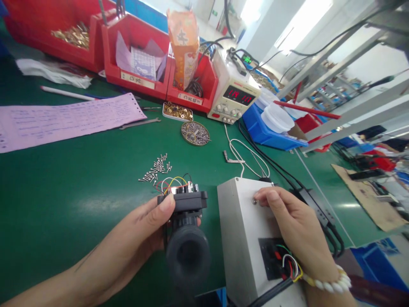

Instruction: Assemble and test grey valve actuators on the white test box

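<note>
The left hand (pixel 143 230) has a firm grasp on a black device (pixel 187 202), thumb over its flat upper part and fingers behind, holding it up near the middle of the scene, its blurred round end toward the near side and thin coloured wires (pixel 174 181) looping out at the far side. To its right, the right hand (pixel 295 221) brings its fingertips to a small metal switch (pixel 254 201) on a grey box (pixel 247 226); whether they pinch it or only touch it, I cannot tell. The step in hand looks to be working that switch while the device is held up beside the box, and a move there would call for a light fingertip push, a steady left grip and care with the exposed wires. Nearer on the box, a black panel (pixel 270 251) carries more coloured wires, partly behind the right wrist. Beyond the device lies a loose pile of screws (pixel 156 169), and farther off stands a power supply (pixel 220 102) with lit red digits, just right of a row of red bins (pixel 110 55); a pink written sheet (pixel 73 119) lies far left on the green table (pixel 96 179)
</note>
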`<state>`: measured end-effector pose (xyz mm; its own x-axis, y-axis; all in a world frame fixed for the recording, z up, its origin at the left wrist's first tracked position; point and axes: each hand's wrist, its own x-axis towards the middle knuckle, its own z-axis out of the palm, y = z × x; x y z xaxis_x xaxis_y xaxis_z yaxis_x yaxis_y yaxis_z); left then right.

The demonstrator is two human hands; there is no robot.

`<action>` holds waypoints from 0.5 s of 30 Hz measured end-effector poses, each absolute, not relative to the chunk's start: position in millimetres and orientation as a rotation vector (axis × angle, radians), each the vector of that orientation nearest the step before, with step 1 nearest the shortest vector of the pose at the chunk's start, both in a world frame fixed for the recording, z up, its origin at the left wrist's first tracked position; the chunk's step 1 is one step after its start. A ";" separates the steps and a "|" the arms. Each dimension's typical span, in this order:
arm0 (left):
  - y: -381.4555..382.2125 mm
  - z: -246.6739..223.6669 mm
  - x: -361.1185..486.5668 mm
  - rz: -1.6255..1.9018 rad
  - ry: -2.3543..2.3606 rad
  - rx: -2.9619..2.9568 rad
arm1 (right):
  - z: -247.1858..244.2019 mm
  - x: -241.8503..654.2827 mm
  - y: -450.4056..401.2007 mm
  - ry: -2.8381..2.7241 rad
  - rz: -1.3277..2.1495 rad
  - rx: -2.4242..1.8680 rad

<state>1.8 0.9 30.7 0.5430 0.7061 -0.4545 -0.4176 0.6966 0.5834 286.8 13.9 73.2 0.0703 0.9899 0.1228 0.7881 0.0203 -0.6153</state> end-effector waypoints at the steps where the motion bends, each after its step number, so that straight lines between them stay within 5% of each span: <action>1: 0.5 30.5 1.7 0.692 0.727 0.442 | 73.5 286.5 14.2 -1.764 0.482 -1.810; 15: -0.4 26.6 1.8 0.719 0.647 0.429 | 74.5 286.3 13.3 -1.761 0.503 -1.796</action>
